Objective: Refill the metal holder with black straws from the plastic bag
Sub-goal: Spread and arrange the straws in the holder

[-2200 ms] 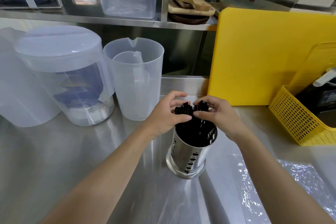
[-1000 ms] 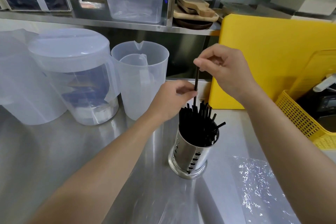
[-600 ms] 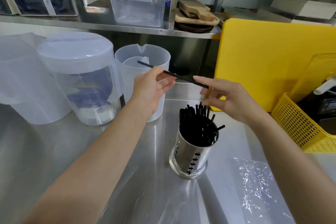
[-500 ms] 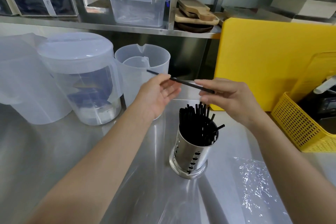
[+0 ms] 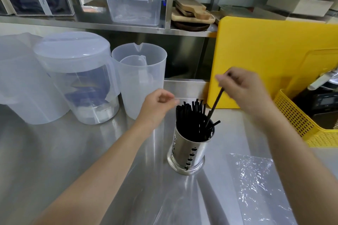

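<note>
A shiny perforated metal holder [image 5: 188,153] stands on the steel counter, packed with black straws [image 5: 192,115] that stick up past its rim. My right hand [image 5: 243,87] is above and to the right of it, pinching a single black straw [image 5: 214,107] whose lower end dips into the holder's right side. My left hand [image 5: 157,106] hovers just left of the straw tops, fingers loosely curled with nothing in them. A crinkled clear plastic bag [image 5: 256,184] lies flat on the counter to the right of the holder.
Translucent plastic pitchers [image 5: 76,76] and a clear jug [image 5: 140,76] stand at the back left. A yellow cutting board [image 5: 270,56] leans at the back right beside a yellow basket [image 5: 303,124]. A shelf above carries a clear lidded box [image 5: 133,3] and wooden boards [image 5: 192,12].
Both hands held one straw level above the holder. My left hand has let go and dropped beside the holder. My right hand has tilted the straw and lowered its end into the holder.
</note>
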Available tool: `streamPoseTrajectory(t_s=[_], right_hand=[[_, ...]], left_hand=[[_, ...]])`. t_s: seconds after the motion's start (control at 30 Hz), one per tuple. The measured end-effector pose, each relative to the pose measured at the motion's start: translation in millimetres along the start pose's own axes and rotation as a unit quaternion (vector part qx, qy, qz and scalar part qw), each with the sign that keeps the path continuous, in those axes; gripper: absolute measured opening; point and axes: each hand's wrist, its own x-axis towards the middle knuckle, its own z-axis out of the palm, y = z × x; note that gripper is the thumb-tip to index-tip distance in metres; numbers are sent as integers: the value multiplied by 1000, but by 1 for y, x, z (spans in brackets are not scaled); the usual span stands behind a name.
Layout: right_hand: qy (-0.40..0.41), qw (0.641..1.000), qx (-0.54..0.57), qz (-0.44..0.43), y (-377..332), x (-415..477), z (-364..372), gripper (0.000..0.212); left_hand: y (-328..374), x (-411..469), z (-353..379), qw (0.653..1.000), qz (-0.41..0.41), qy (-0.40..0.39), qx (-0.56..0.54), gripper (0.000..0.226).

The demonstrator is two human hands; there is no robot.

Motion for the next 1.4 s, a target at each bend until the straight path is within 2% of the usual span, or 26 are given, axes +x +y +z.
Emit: streamPoseTrajectory(t_s=[0.1,0.2,0.27,0.33,0.47,0.8,0.97,1.13,1.4], right_hand=[[-159,978,-114,65,21,-4,21,26],[-235,946,-209,80,38,-6,35,10],[-215,945,-245,40,43,-9,43,17],[-159,943,-293,-23,43,-10,51,27],[-84,952,-280,-84,39,-10,62,29],[-76,956,-276,-67,38,-5,73,20],[-97,956,-277,-21,42,-4,74,20],[-147,973,-176,-6,35,-7,70,25],[-147,979,-139,-2,32,-9,64,21]], left_hand=[[-14,-3,7,992,31,-76,92,25],[-22,-2,11,984,41,-93,146,38],[-25,0,12,984,46,-89,150,40],[-27,1,12,985,44,-84,142,38],[-29,1,13,987,42,-83,128,37],[-29,3,15,985,58,-77,144,36],[-26,2,13,979,79,-73,173,32],[-22,0,12,975,89,-65,192,27],[-15,-2,14,980,85,-27,176,12]])
